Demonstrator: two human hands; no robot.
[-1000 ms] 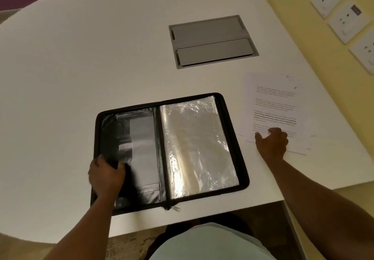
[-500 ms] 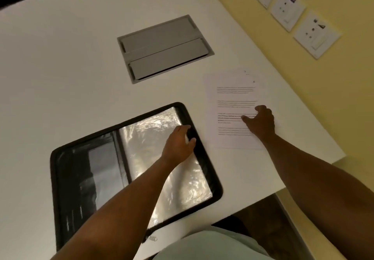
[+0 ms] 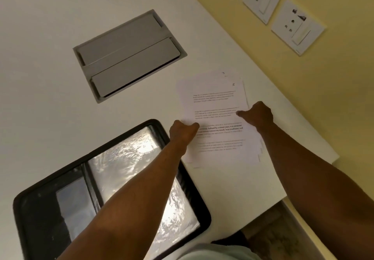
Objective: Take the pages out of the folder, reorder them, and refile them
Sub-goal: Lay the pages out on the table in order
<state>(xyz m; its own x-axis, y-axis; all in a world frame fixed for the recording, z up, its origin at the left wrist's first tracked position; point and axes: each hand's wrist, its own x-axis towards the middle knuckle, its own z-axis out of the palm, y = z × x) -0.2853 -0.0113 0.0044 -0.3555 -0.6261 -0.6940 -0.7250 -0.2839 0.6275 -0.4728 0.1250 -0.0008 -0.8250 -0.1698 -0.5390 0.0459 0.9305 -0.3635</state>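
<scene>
The folder [image 3: 105, 195] lies open on the surface [image 3: 50, 77] at lower left, its clear sleeve looking empty, so the removal step is judged done. What sits in the dark left pocket cannot be made out, and the folder's near edge is cut off by the frame and crossed by the left forearm. Just beyond its far right corner, the left hand [image 3: 183, 131] is set on the left edge of the pages [image 3: 216, 118], fingers curled; whether the sheet is pinched or only pressed cannot be told, since the fingertips are hidden under the knuckles. The pages lie in a loose stack beside the folder, apart from it, with offset edges showing at the right and a handwritten "5" at the top corner of the uppermost sheet. The right hand [image 3: 256, 114] rests on the right edge of the stack, thumb laid on the paper, fingers folded out of sight. Reordering appears only begun or about to begin; refiling is still to be done. The printed text is too blurred to read, and the number of sheets cannot be counted.
</scene>
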